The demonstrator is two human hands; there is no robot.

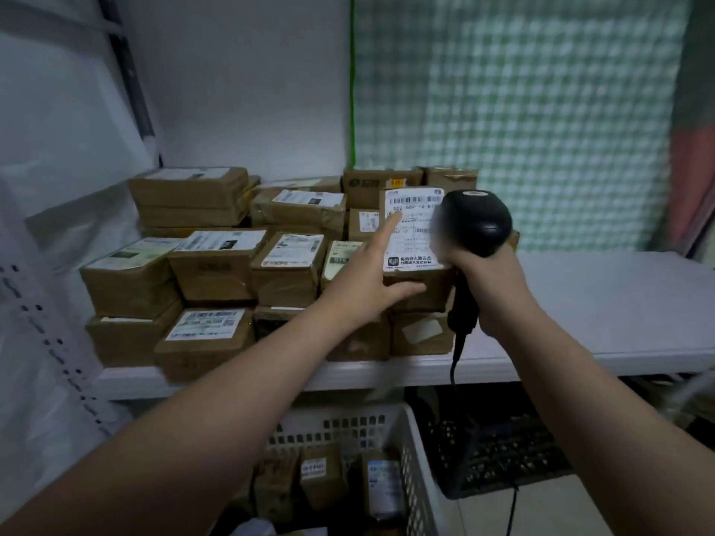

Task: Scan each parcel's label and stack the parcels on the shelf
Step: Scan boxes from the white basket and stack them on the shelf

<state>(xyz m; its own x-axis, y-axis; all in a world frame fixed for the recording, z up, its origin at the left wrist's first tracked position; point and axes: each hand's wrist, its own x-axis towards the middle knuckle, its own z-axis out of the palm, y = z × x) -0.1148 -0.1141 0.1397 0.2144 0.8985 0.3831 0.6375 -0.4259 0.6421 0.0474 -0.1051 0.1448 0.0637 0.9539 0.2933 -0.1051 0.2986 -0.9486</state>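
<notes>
Several brown cardboard parcels (pixel 216 265) with white labels are stacked on the left part of a white shelf (pixel 580 303). At the right end of the stack a parcel (pixel 419 288) lies on top with a large white label (pixel 412 230) facing me. My left hand (pixel 367 276) is stretched out over it, the forefinger touching the label and the thumb against the box's front. My right hand (pixel 491 280) grips a black corded barcode scanner (pixel 478 222) by its handle, the head right beside the label.
The shelf's right half is bare white board. Under the shelf stands a white slotted basket (pixel 418 477) holding more parcels (pixel 321 477), with a black crate (pixel 499 450) to its right. A green checked cloth hangs behind; white plastic sheeting lines the left.
</notes>
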